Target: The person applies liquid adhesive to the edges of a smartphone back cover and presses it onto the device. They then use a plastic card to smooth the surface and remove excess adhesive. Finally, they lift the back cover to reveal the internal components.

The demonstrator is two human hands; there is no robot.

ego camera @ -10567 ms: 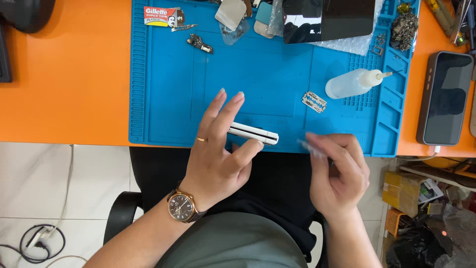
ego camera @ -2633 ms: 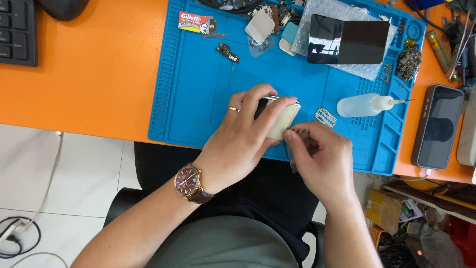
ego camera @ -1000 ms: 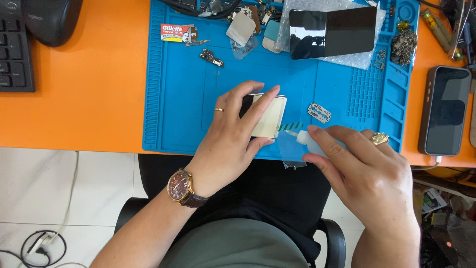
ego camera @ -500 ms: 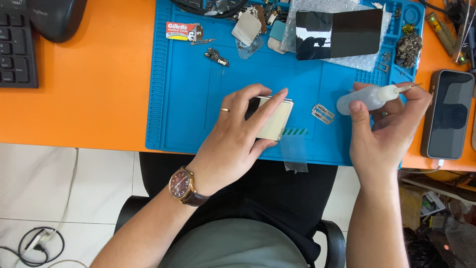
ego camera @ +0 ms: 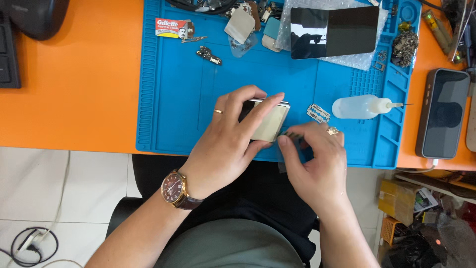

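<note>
While left hand [ego camera: 225,149] fingers grip phone [ego camera: 267,121] edges, right hand [ego camera: 315,166] fingers pinch strip [ego camera: 292,134] nr mat [ego camera: 173,99] edge.

Much of the pale flat device [ego camera: 270,119] on the blue mat [ego camera: 168,99] lies hidden under the left hand [ego camera: 225,144], whose fingers cover its left end. The right hand [ego camera: 315,161] pinches something small and dark at the mat's near edge; its fingertips [ego camera: 285,141] conceal what it is. A clear strip under that hand is mostly covered. The keyboard [ego camera: 7,54] and the dark mouse [ego camera: 37,17] are cut off by the frame's left and top. Small parts [ego camera: 248,15] along the mat's far edge are too tiny and cropped to identify.
</note>
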